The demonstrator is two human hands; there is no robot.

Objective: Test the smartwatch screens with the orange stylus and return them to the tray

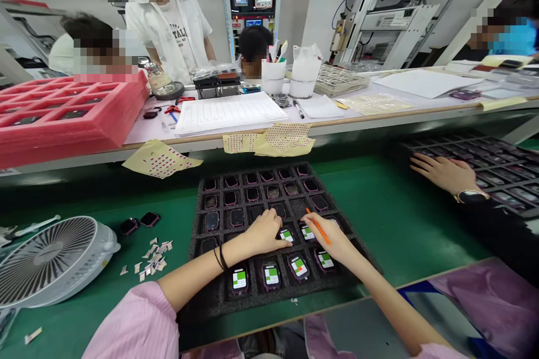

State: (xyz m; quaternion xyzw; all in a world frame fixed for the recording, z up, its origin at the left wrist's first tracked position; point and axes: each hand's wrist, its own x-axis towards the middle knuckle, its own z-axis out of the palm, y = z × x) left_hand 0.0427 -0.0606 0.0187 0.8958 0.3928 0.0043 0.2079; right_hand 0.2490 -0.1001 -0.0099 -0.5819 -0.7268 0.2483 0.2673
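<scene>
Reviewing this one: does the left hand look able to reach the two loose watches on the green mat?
Probably yes. The left hand is over the foam tray, and the two watches lie past its left edge on the green mat; paper scraps lie beside them, not on them.

The head-worn view looks forward and down, close above a foam tray (201, 295).
</scene>
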